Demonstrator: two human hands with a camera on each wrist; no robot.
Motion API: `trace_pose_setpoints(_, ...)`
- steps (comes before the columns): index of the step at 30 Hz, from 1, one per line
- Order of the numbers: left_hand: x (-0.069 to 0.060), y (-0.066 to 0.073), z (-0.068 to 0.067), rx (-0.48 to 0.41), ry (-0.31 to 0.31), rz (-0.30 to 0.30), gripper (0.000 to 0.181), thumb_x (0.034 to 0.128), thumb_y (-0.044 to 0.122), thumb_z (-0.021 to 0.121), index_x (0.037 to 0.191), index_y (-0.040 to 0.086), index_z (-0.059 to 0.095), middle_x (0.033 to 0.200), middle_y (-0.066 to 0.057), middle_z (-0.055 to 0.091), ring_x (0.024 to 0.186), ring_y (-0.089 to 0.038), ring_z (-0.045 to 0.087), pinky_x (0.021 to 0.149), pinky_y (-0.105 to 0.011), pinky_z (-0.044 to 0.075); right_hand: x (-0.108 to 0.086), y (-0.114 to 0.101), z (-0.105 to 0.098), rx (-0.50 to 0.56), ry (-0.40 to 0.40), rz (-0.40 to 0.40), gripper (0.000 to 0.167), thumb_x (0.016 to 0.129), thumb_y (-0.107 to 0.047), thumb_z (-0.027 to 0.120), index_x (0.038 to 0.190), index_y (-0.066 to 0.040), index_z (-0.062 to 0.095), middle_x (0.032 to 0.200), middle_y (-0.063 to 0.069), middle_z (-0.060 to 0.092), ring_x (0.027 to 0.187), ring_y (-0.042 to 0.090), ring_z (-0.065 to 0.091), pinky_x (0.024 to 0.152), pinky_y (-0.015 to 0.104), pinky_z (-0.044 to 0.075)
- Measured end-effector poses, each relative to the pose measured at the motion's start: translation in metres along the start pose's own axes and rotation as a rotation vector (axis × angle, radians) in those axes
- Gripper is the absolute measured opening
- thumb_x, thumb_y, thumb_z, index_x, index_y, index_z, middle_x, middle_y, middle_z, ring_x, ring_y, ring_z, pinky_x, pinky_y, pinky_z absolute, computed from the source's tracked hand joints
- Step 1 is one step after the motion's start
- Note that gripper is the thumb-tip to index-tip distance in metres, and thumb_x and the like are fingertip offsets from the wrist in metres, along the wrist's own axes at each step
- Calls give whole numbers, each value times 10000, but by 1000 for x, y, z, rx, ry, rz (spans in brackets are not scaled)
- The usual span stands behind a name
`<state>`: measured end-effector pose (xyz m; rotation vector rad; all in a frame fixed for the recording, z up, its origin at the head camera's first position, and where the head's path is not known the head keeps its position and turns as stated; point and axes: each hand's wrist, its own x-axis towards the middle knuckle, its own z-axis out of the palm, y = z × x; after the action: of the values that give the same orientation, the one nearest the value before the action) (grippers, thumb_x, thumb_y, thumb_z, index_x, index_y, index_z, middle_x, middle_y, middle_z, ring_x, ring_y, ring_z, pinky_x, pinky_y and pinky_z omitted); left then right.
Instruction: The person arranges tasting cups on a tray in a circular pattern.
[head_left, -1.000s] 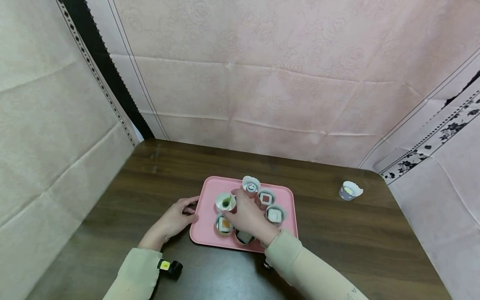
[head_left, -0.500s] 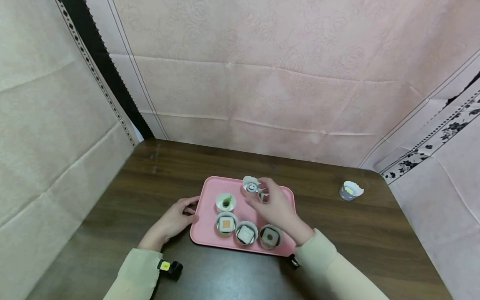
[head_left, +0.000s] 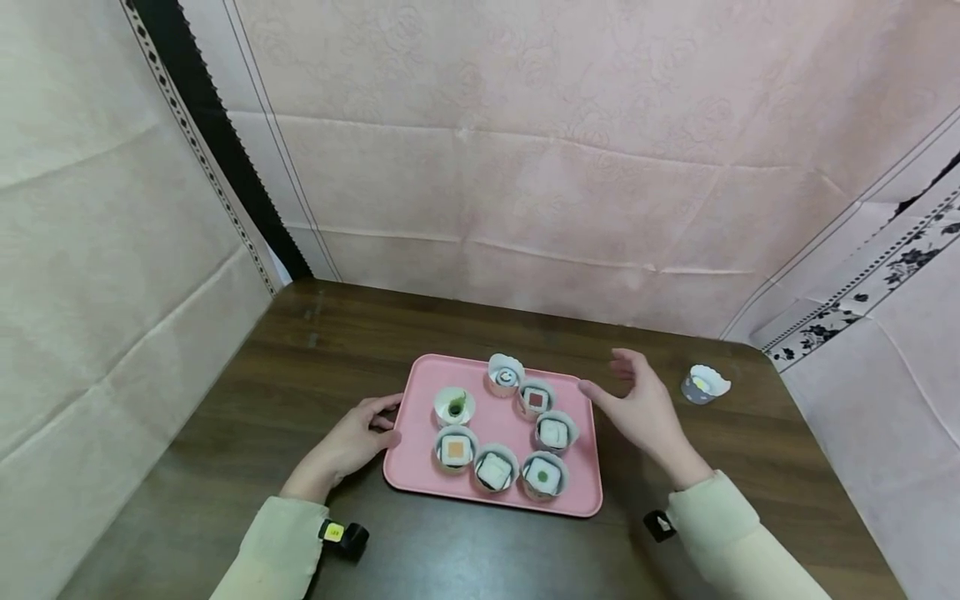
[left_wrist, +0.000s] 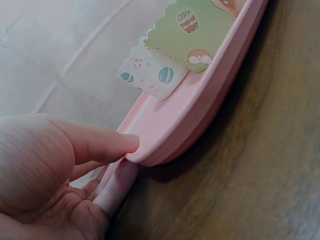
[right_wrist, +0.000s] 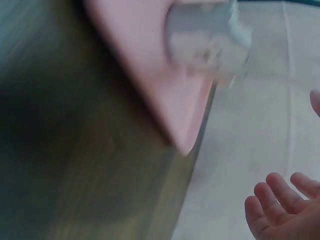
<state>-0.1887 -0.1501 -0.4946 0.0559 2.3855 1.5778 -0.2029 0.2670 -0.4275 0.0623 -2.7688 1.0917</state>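
Observation:
My left hand (head_left: 351, 442) pinches the left edge of a pink tray (head_left: 491, 425), thumb on the rim and fingers beneath, as the left wrist view shows. On the tray stand several scallop-rimmed paper cups in a rough ring. Among them are one with a green item (head_left: 454, 407), one with an orange-centred square (head_left: 455, 450) and one with a green-dotted square (head_left: 543, 475). My right hand (head_left: 645, 408) is off the tray's right side, fingers spread and holding nothing. In the right wrist view a blurred grey cup (right_wrist: 200, 37) sits near the tray corner.
A lone grey cup (head_left: 696, 393) with a white rim and something yellow inside stands on the wooden table (head_left: 360, 325), right of my right hand. Pale patterned cloth (head_left: 525, 167) hangs behind the table and on both sides.
My right hand has moved from above the cups to the right, out past the tray's edge towards the lone cup. The left hand stays on the tray's edge.

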Motion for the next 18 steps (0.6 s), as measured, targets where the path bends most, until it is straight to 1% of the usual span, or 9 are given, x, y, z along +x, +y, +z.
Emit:
trace_pose_setpoints(3, 0, 0, 1, 4, 4, -4, 567, 896, 74, 666, 1429, 153, 487, 1387, -90, 430, 1077, -247, 507, 789, -346, 495, 2, 21, -9, -19, 35, 28, 890, 795, -605, 691, 1433, -72, 375, 1291, 185, 524, 1175, 362, 508, 934, 516, 421)
trace_pose_setpoints(7, 1, 1, 1, 4, 6, -10, 566, 895, 67, 665, 1427, 146, 489, 1379, -87, 433, 1068, -244, 510, 789, -342, 496, 2, 45, -22, -17, 86, 82, 922, 809, -588, 688, 1466, -52, 325, 1329, 205, 489, 1219, 388, 452, 936, 542, 393)
trace_pose_setpoints(10, 1, 0, 2, -2, 7, -11, 569, 892, 61, 666, 1427, 141, 489, 1372, -90, 435, 1065, -244, 510, 786, -342, 497, 3, 58, -30, -14, 150, 114, 939, 809, -567, 701, 1473, -29, 310, 1349, 224, 469, 1240, 400, 430, 949, 557, 375)
trace_pose_setpoints(13, 2, 0, 2, -6, 9, -14, 571, 890, 57, 668, 1426, 140, 490, 1368, -93, 436, 1066, -246, 510, 787, -342, 497, 5, 69, -35, -32, 223, 139, 928, 807, -547, 714, 1459, -10, 329, 1339, 235, 470, 1238, 400, 429, 965, 558, 360)
trace_pose_setpoints(18, 2, 0, 2, -5, 14, -19, 570, 886, 57, 671, 1422, 142, 496, 1364, -92, 438, 1066, -247, 510, 790, -345, 496, 5, 84, -42, -58, 275, 200, 929, 805, -561, 707, 1460, -22, 327, 1344, 235, 440, 1239, 417, 360, 957, 558, 325)
